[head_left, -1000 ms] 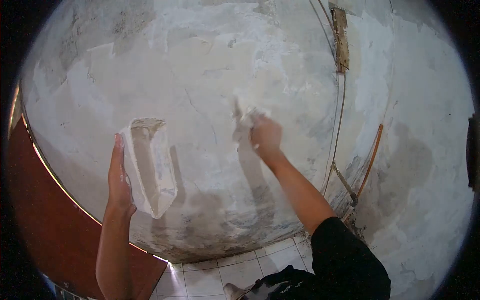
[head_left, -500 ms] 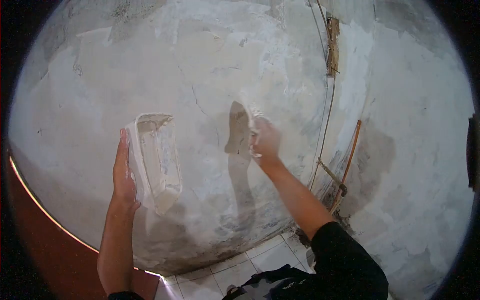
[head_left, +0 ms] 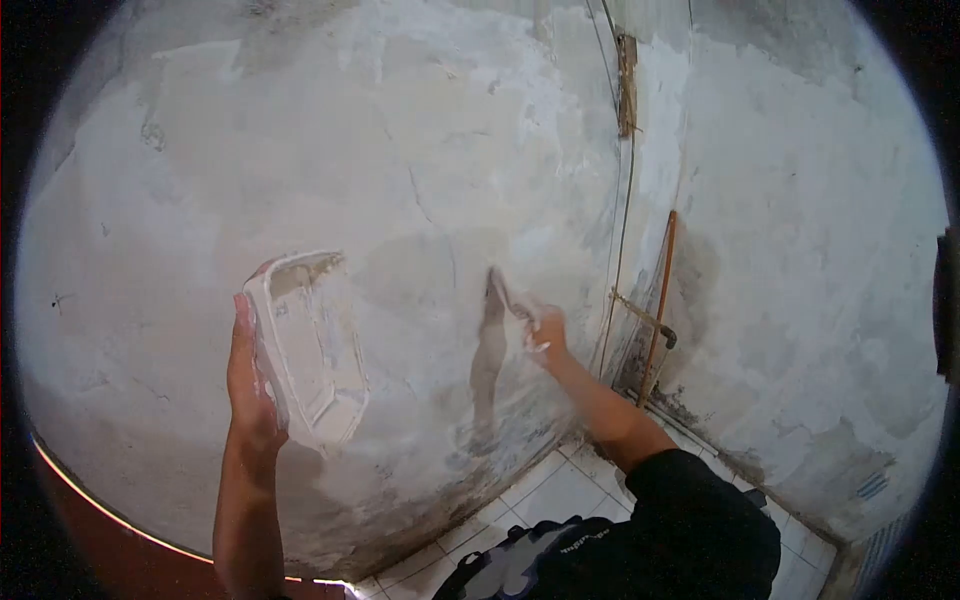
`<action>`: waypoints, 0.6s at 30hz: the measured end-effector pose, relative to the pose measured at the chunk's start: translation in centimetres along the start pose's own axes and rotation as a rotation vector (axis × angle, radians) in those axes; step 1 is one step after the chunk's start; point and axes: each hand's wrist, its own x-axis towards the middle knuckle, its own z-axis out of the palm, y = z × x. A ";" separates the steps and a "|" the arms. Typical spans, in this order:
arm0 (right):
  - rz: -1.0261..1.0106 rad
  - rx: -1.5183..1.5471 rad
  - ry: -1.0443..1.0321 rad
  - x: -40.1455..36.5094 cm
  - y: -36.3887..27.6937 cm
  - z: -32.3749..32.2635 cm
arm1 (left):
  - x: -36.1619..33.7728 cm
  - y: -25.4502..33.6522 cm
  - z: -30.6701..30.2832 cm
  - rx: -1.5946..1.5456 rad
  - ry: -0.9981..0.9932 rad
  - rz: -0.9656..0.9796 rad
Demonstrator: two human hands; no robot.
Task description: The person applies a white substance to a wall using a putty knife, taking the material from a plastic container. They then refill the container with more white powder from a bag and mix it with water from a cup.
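My left hand (head_left: 253, 385) grips a long white tub (head_left: 267, 335) from its left side, fingers along the outer wall. The tub is tilted with its opening toward me, and pale plaster coats its inside and rim. My right hand (head_left: 547, 335), smeared with white, is closed around a scraper-like tool (head_left: 502, 290), somewhat blurred. The tool's edge is right at the grey wall (head_left: 420, 160), and its shadow falls beside and below it. A damp-looking darker patch lies on the wall just left of the tool.
At the room corner an orange pipe (head_left: 659, 300) stands upright with a short branch pipe (head_left: 640, 315) jutting out. Cables run down past a wooden strip (head_left: 627, 85). White floor tiles (head_left: 555, 490) lie below. A reddish-brown surface (head_left: 110, 545) is at lower left.
My right hand and the scraper have moved down the wall, and the tool has turned. The view has shifted to the right. My left hand still holds the tub.
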 end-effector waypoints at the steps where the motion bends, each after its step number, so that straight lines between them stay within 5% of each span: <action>1: -0.020 0.075 0.182 0.4 2.3 0.1 | 0.0 -0.1 0.0 0.007 -0.041 0.023; 3: 0.274 0.028 0.323 1.9 1.9 -0.8 | 0.0 -0.1 -0.7 0.013 -0.094 0.025; 5: 0.488 0.655 0.549 5.3 -0.6 -0.6 | 0.3 0.0 -1.0 -0.045 -0.097 -0.065; 8: 0.409 0.916 0.446 9.6 -4.9 -1.6 | 0.4 0.1 -0.6 -0.153 -0.182 -0.139; 10: 0.379 0.159 0.509 11.5 -5.7 0.0 | 0.6 0.0 -0.8 -0.139 -0.195 -0.146; 14: 0.511 -0.040 0.273 11.4 -14.6 -1.4 | 0.4 0.4 -0.3 -0.061 -0.267 -0.052; 16: 0.083 -0.058 0.289 10.9 -15.7 -0.8 | 0.7 0.3 -0.1 -0.068 -0.273 -0.033; 17: -0.135 -0.306 0.229 10.7 -16.0 -1.0 | 0.7 0.2 -0.1 -0.067 -0.271 -0.021; 18: -0.124 -0.313 0.228 10.4 -16.2 -1.1 | 0.9 0.0 -0.6 -0.070 -0.276 -0.033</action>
